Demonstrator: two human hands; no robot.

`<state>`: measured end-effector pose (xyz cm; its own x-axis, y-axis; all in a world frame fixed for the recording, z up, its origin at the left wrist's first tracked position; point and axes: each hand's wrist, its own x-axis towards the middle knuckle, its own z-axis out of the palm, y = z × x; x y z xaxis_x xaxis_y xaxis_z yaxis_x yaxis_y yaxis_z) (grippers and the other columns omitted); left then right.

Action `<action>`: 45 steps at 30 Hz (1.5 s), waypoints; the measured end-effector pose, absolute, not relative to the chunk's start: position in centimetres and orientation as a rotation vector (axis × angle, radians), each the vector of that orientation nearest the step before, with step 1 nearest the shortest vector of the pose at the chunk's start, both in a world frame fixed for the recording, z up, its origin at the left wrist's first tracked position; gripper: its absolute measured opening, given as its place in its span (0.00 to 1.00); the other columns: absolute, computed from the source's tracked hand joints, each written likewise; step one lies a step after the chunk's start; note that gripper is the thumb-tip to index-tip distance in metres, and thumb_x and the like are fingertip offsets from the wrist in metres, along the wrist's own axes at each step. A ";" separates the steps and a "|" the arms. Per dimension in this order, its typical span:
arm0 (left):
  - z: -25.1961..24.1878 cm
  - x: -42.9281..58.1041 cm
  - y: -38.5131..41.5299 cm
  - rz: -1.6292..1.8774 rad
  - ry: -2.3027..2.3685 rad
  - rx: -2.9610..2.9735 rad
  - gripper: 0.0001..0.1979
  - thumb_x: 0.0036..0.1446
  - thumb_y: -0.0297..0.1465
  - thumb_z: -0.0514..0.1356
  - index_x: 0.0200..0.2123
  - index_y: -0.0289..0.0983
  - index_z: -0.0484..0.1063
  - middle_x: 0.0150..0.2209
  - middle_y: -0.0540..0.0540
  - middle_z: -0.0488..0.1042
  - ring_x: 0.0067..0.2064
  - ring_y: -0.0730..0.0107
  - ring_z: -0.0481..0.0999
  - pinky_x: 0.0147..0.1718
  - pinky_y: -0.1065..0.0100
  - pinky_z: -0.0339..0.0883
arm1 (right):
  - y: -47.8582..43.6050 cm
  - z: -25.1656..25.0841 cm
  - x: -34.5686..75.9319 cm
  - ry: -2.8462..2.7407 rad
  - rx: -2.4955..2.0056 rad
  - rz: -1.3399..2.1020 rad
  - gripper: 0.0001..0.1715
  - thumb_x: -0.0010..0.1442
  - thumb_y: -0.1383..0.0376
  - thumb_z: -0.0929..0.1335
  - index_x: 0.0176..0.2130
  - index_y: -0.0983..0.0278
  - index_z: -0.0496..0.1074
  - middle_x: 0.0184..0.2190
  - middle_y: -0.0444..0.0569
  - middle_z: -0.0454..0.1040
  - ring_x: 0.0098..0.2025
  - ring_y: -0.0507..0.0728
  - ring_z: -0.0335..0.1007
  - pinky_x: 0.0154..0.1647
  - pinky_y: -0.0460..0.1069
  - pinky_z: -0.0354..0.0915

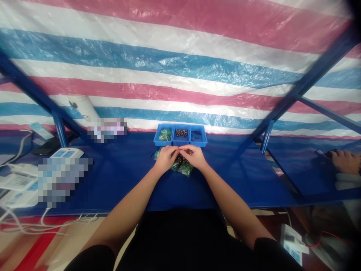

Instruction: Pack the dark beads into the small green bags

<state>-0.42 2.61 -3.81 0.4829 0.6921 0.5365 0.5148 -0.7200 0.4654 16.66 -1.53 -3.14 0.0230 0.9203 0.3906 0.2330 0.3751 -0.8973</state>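
My left hand [166, 158] and my right hand [194, 155] meet fingertip to fingertip just in front of three blue bins. Both are closed in a pinch, and whatever lies between the fingers is too small or hidden to name. Beneath them lie small green packets [185, 169] and some dark and brassy small parts [180, 159], partly covered by my hands. The left bin [158, 143] holds green pieces, the middle bin [180, 143] a heap of dark, shiny small parts, and the right bin [200, 143] a few dark slim pieces.
The blue table [113, 188] has power strips [19, 192] with cables at left, near a dark phone-like object [46, 146]. Blue metal posts [60, 128] rise on both sides before a striped sheet [180, 86]. Another person's hand [346, 161] is at far right.
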 end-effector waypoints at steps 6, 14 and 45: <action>-3.8 -0.4 2.5 1.062 1.035 2.497 0.12 0.66 0.35 0.50 0.44 0.41 0.72 0.40 0.46 0.77 0.40 0.64 0.74 0.42 0.61 0.64 | -1.6 -3.1 16.6 -1.496 -1.093 0.729 0.15 0.56 0.57 0.69 0.40 0.63 0.78 0.36 0.51 0.79 0.33 0.54 0.74 0.35 0.49 0.72; -4.4 -0.4 2.9 1.102 1.009 2.508 0.10 0.65 0.34 0.52 0.44 0.41 0.72 0.39 0.47 0.77 0.39 0.65 0.74 0.40 0.63 0.63 | -1.4 -3.4 16.8 -1.474 -1.044 0.757 0.15 0.55 0.59 0.70 0.41 0.64 0.77 0.35 0.50 0.78 0.32 0.54 0.74 0.35 0.49 0.70; -4.2 -0.3 2.7 1.119 1.094 2.492 0.12 0.65 0.36 0.51 0.42 0.39 0.72 0.39 0.46 0.77 0.39 0.64 0.73 0.41 0.62 0.65 | -1.3 -3.2 17.6 -1.620 -1.265 0.434 0.21 0.51 0.70 0.64 0.45 0.62 0.74 0.25 0.42 0.65 0.26 0.50 0.61 0.32 0.46 0.65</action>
<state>-0.34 2.68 -4.18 0.4398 0.6985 0.5645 0.5480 -0.7067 0.4475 17.55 -1.34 -3.19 0.0401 0.8773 0.4782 0.5206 0.3902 -0.7594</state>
